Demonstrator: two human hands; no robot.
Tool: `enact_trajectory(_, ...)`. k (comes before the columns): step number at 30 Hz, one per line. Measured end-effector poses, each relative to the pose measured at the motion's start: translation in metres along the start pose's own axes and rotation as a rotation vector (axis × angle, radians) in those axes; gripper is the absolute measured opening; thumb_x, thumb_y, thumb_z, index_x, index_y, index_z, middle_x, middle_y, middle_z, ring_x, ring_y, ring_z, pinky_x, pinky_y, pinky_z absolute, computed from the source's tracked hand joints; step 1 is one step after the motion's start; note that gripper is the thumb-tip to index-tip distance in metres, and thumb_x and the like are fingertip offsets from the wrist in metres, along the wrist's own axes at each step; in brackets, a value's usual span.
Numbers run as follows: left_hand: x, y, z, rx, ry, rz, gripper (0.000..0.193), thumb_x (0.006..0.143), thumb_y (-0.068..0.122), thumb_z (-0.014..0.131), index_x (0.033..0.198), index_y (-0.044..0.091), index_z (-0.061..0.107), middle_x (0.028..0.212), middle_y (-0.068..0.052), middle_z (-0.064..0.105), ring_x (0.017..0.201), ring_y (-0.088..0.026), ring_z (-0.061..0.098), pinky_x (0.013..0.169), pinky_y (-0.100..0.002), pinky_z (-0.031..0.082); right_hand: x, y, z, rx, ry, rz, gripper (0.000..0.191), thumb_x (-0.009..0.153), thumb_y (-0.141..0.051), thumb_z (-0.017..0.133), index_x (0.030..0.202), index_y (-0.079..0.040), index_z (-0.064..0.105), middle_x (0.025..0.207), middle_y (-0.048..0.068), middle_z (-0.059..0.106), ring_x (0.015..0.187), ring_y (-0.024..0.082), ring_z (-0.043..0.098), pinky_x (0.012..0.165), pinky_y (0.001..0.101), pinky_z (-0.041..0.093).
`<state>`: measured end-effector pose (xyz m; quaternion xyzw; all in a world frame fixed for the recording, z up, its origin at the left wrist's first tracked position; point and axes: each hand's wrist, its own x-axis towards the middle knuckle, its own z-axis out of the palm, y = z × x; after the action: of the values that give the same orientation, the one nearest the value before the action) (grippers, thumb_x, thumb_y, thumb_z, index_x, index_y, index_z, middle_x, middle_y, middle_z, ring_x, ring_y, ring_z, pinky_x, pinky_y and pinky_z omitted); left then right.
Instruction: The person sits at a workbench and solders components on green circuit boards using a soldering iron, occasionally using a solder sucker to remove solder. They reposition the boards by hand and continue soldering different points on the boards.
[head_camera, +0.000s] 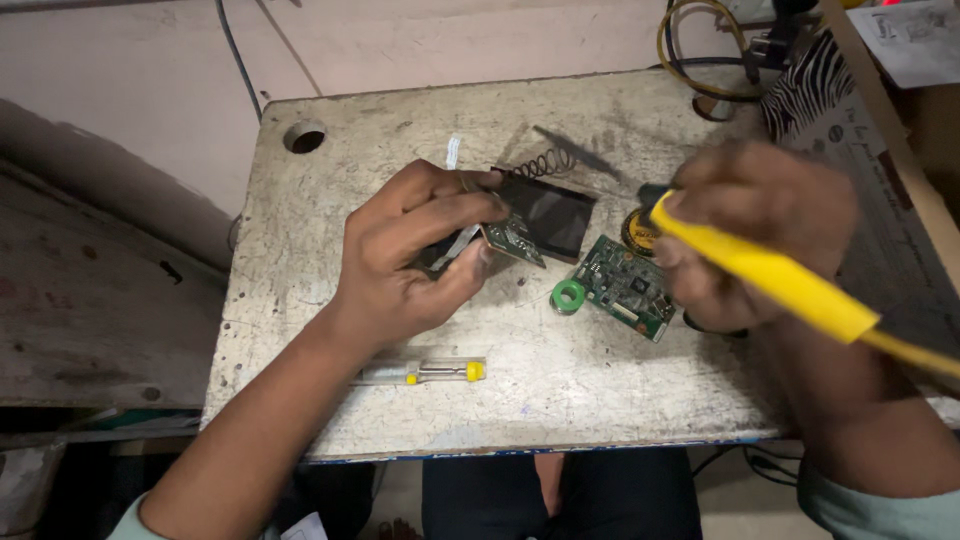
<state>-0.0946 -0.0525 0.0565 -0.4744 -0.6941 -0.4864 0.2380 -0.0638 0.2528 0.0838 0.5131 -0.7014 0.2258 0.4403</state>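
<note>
A worn, pale counter (330, 330) fills the middle of the frame, its top scratched and stained, with a round hole (304, 137) near its upper left corner. Behind it, along the top of the frame, runs a plain pinkish wall with a dark cable hanging down, and a rough wooden ledge sits at the left. At the upper right lie a zebra-striped cloth (810, 85) and coiled cables.

The left hand (410, 255), at centre frame, is clenched around a small dark module with a screen (550, 215) and a green board edge, lifting it slightly off the counter and tilting it toward the right, likely so that its edge faces the tool. The right hand (760, 225), at the right of the frame, grasps a yellow-handled soldering iron (770, 270) in a pen-like hold, its handle running off to the lower right and its working end aimed inward toward the module; the tip itself is hidden behind the fingers.

Between the hands, flat on the counter, rests a green circuit board (628, 287), with a small green ring-shaped spool (568, 296) just beside its left end. A round tin (638, 232) sits near the iron, within easy reach. A wire spring stand (545, 162) lies above the module. A small yellow-capped screwdriver (430, 373) lies apart in the lower centre, below the left hand.
</note>
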Motion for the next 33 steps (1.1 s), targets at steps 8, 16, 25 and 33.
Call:
enact_trajectory(8, 0.000, 0.003, -0.003, 0.039, 0.055, -0.010, 0.025, 0.086, 0.007, 0.075, 0.111, 0.003, 0.073, 0.102, -0.013, 0.067, 0.106, -0.024, 0.073, 0.092, -0.034, 0.062, 0.031, -0.018, 0.007, -0.075, -0.357, 0.013, 0.020, 0.081, -0.029, 0.076, 0.092, -0.014, 0.066, 0.081, 0.005, 0.063, 0.063, 0.014, 0.061, 0.048, 0.0313, 0.048)
enact_trajectory(16, -0.001, 0.002, -0.004, 0.038, 0.042, 0.002, 0.026, 0.088, 0.008, 0.076, 0.112, 0.003, 0.073, 0.107, -0.012, 0.068, 0.111, -0.025, 0.074, 0.087, -0.031, 0.061, 0.035, -0.029, -0.001, -0.270, -0.520, 0.035, 0.018, 0.076, -0.028, 0.077, 0.087, -0.019, 0.068, 0.076, 0.002, 0.060, 0.066, 0.018, 0.062, 0.051, 0.0351, 0.049)
enact_trajectory(25, -0.001, 0.000, -0.003, 0.059, 0.036, -0.052, 0.027, 0.083, 0.009, 0.077, 0.109, 0.003, 0.075, 0.107, -0.013, 0.071, 0.095, -0.021, 0.072, 0.078, -0.031, 0.059, 0.045, -0.013, -0.030, -0.120, -0.392, -0.153, 0.020, 0.080, -0.031, 0.069, 0.078, -0.011, 0.067, 0.059, 0.000, 0.052, 0.046, 0.015, 0.052, 0.038, 0.0345, 0.039)
enact_trajectory(33, -0.001, 0.001, -0.004, 0.042, 0.030, 0.019, 0.023, 0.095, 0.009, 0.074, 0.117, 0.003, 0.072, 0.109, -0.012, 0.068, 0.112, -0.025, 0.074, 0.090, -0.032, 0.062, -0.031, -0.031, -0.048, 0.072, -0.005, 0.293, 0.022, 0.095, -0.028, 0.061, 0.094, -0.006, 0.062, 0.072, 0.006, 0.058, 0.054, 0.016, 0.055, 0.047, 0.0317, 0.043)
